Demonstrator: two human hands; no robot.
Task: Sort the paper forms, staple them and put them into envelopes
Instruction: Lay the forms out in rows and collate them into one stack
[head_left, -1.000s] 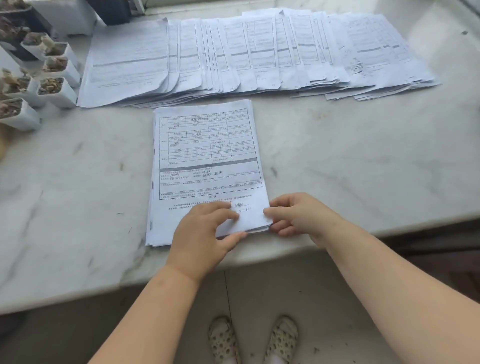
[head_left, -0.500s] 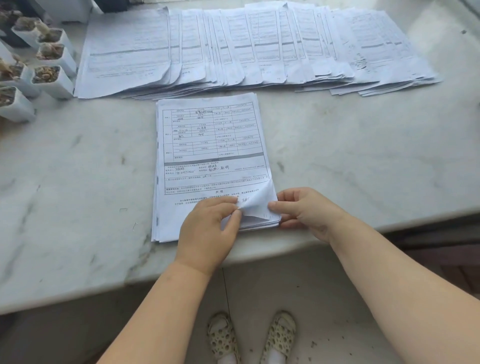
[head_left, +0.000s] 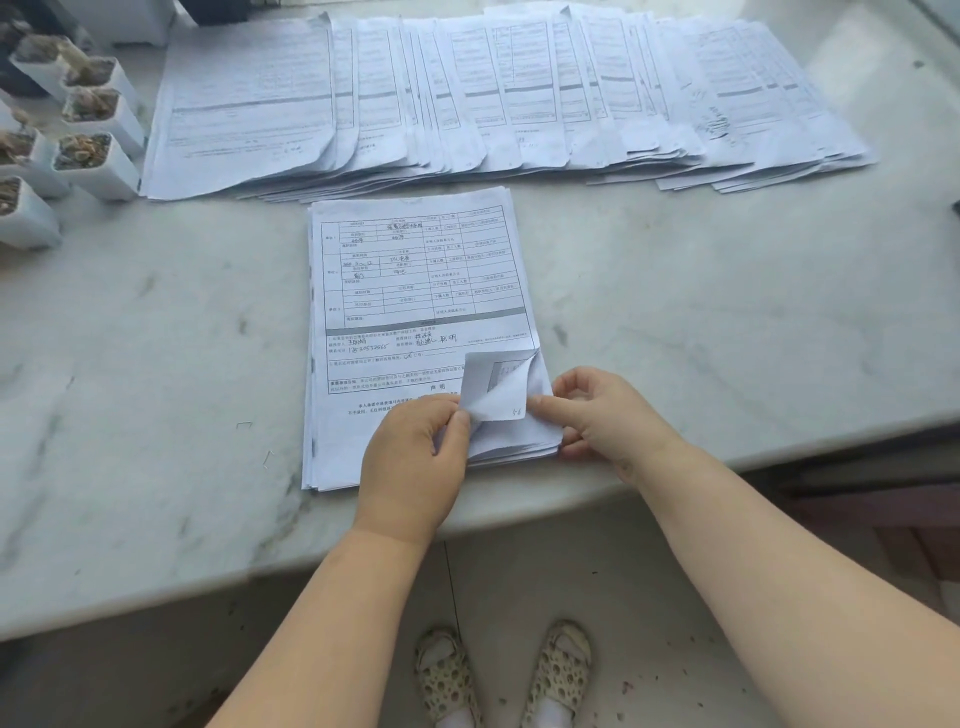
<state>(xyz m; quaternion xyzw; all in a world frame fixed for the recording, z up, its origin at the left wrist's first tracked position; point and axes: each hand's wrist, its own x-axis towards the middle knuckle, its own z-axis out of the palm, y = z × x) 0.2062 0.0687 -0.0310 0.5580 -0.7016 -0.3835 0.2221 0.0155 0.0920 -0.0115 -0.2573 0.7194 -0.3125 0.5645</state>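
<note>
A stack of printed paper forms (head_left: 415, 291) lies near the front edge of the marble counter (head_left: 156, 364). My left hand (head_left: 415, 457) rests on the stack's lower part and pinches the top sheet's lower right corner (head_left: 493, 389), which is curled up and back. My right hand (head_left: 597, 410) sits at the stack's right edge, fingers curled, index fingertip touching the lifted corner. Further back, a long row of overlapping forms (head_left: 493, 93) is fanned across the counter.
Several small white pots with succulents (head_left: 88, 130) stand at the back left. Loose staples (head_left: 244, 425) lie on the counter left of the stack. Below the counter edge I see the floor and my feet in patterned slippers (head_left: 504, 670).
The top sheet's lower right corner, flat a second ago, has been peeled up and folded further back by my left thumb and fingers. My right hand stays at the stack's edge.
</note>
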